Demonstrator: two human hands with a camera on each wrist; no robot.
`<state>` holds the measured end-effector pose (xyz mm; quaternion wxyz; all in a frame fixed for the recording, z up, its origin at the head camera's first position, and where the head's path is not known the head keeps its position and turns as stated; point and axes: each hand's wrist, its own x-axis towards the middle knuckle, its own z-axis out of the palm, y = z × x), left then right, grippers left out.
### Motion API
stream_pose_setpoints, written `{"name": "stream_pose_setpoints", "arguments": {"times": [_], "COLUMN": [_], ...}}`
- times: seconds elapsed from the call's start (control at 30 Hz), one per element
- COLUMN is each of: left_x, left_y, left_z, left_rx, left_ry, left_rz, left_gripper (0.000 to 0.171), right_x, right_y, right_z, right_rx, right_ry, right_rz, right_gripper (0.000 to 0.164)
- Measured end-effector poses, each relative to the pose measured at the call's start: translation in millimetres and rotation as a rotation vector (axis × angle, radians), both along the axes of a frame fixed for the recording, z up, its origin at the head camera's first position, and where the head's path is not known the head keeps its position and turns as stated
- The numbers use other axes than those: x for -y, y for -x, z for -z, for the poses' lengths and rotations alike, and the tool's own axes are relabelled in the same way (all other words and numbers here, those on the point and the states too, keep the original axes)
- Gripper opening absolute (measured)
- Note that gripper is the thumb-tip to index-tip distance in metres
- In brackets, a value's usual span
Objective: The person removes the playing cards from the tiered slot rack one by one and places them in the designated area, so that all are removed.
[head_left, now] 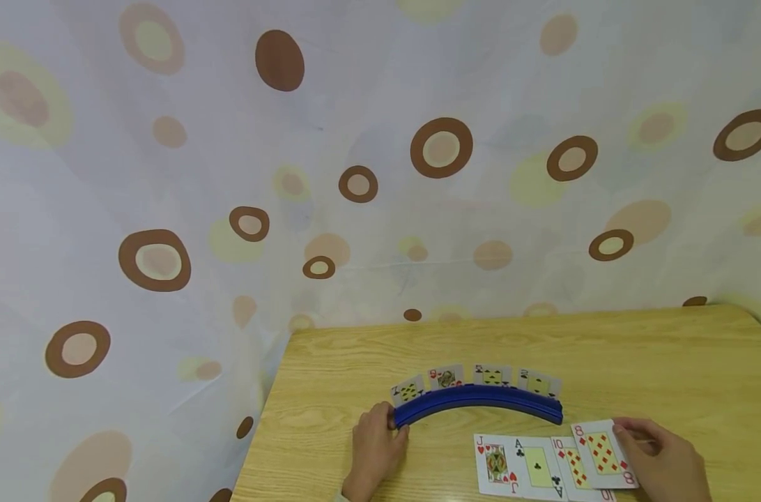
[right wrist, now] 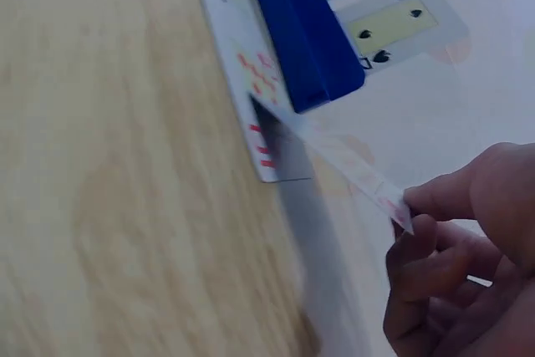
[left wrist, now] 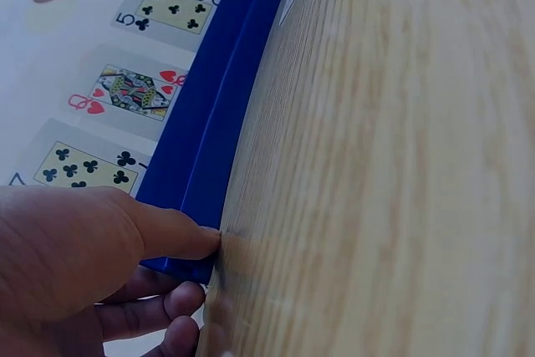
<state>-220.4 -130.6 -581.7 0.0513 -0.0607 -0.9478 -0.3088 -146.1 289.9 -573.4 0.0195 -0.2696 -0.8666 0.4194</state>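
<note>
A curved blue card holder (head_left: pixel 481 396) stands on the table, its left end held between the thumb and fingers of my left hand (head_left: pixel 375 446). Upright in it are the seven of clubs (left wrist: pixel 92 165), queen of hearts (left wrist: pixel 129 94), five of clubs (left wrist: pixel 171 10) and two of spades (right wrist: pixel 393 27). My right hand (head_left: pixel 669 460) pinches the eight of diamonds (head_left: pixel 600 453) by its right edge. In the right wrist view this card slants up from the row toward the fingertips. Beneath its left part lies the ten of diamonds (head_left: pixel 575 468), partly covered.
Left of the ten, the ace of clubs (head_left: pixel 536 466) and jack of hearts (head_left: pixel 496 464) lie face up in an overlapping row, in front of the holder. The wooden table (head_left: pixel 330 376) ends at a spotted curtain (head_left: pixel 380 230) behind and to the left.
</note>
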Motion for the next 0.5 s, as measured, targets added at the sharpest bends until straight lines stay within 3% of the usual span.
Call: {"name": "stream_pose_setpoints", "arguments": {"times": [0.23, 0.5], "left_x": [-0.1, 1.0], "left_y": [0.2, -1.2], "left_z": [1.0, 0.2], "left_rx": [-0.019, -0.009], "left_ry": [0.002, 0.009], "left_rz": [-0.005, -0.005], "left_gripper": [0.024, 0.024], "right_x": [-18.9, -17.0], "right_y": [-3.1, -8.3], "right_z": [4.8, 8.8], "right_rx": [0.063, 0.113], "right_ry": [-0.022, -0.014], "right_rz": [-0.03, 0.054], "right_gripper": [0.048, 0.043]}}
